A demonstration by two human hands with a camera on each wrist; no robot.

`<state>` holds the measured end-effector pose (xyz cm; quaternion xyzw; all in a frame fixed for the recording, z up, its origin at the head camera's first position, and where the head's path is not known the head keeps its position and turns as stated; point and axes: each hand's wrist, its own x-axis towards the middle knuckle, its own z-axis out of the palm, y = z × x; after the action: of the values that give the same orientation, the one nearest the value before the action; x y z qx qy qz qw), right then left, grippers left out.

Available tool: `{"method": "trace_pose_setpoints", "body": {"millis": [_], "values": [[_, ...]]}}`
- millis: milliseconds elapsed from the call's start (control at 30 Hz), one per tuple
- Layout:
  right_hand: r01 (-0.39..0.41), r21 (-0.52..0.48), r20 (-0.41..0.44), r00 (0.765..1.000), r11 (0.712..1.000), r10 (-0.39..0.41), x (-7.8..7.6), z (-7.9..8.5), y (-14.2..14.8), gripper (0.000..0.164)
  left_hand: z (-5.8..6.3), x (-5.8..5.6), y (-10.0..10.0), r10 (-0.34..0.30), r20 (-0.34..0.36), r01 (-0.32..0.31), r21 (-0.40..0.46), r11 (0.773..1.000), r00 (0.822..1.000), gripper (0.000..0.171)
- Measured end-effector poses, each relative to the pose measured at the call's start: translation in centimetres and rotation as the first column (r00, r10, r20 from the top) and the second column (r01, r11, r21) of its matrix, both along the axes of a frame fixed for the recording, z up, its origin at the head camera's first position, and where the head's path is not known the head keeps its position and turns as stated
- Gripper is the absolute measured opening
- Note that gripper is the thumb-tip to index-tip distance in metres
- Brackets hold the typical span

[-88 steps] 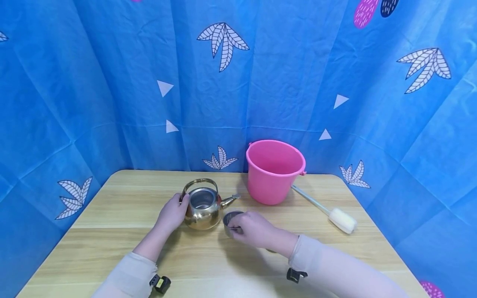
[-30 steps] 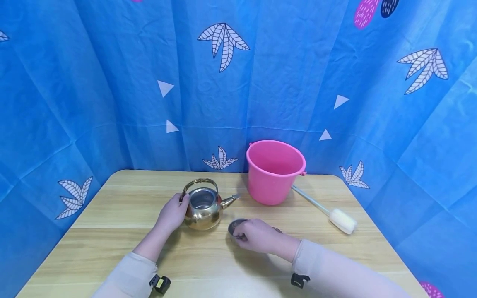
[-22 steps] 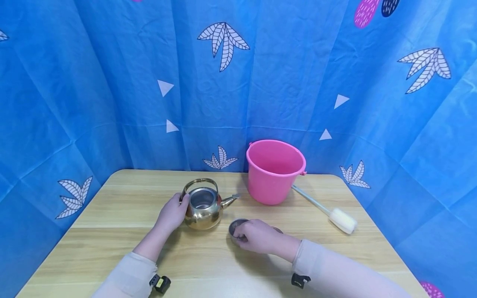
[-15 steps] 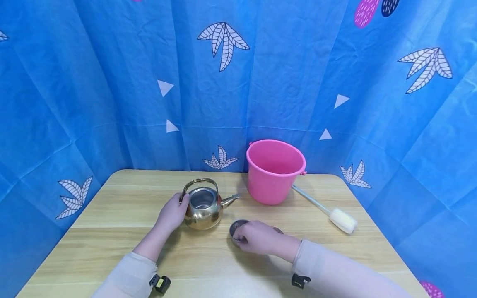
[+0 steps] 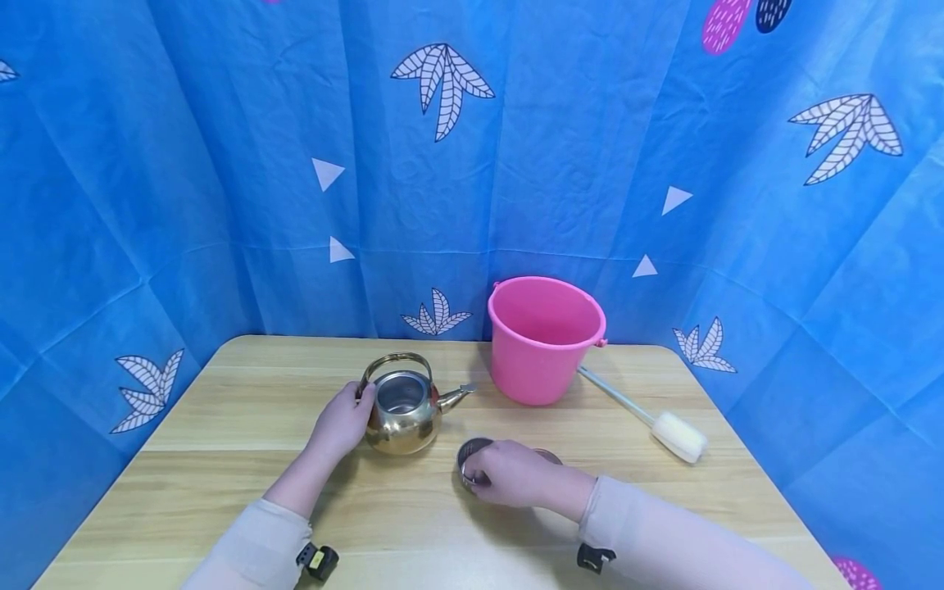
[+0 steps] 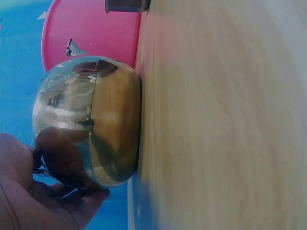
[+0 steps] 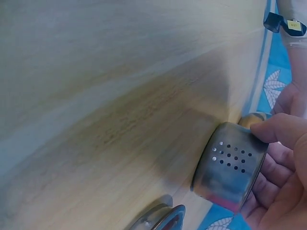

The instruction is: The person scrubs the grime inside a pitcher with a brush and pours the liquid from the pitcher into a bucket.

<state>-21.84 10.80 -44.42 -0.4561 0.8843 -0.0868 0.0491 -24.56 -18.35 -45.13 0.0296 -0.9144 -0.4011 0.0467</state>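
Observation:
A shiny gold teapot (image 5: 402,426) stands uncovered on the wooden table, its spout pointing right toward the bucket. My left hand (image 5: 345,422) grips the left side of its hoop handle (image 5: 397,357); in the left wrist view the fingers curl beside the teapot's body (image 6: 91,120). To the right of the teapot, my right hand (image 5: 512,474) pinches the rim of a small metal tea strainer (image 7: 230,165) with holes in its wall. The strainer's base is at or close to the tabletop; whether it touches, I cannot tell. A round metal lid (image 7: 160,219) lies near it, partly hidden by my right hand in the head view.
Behind the strainer stands a pink bucket (image 5: 534,369). A white sponge brush (image 5: 678,437) with a pale blue handle lies to its right, the handle's end behind the bucket. A blue patterned curtain (image 5: 413,205) encloses the table (image 5: 243,459) at the back and sides.
My right hand has moved the strainer a little right and nearer to me, away from the teapot. More of the lid shows behind my wrist. My left hand and the teapot have stayed put.

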Motion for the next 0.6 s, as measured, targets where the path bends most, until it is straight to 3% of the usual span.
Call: {"method": "trace_pose_setpoints", "body": {"millis": [600], "values": [[0.010, 0.018, 0.027, 1.000, 1.000, -0.010, 0.00, 0.02, 0.15, 0.026, 0.28, 0.21, 0.03, 0.002, 0.008, -0.002, 0.003, 1.000, 1.000, 0.051]]}}
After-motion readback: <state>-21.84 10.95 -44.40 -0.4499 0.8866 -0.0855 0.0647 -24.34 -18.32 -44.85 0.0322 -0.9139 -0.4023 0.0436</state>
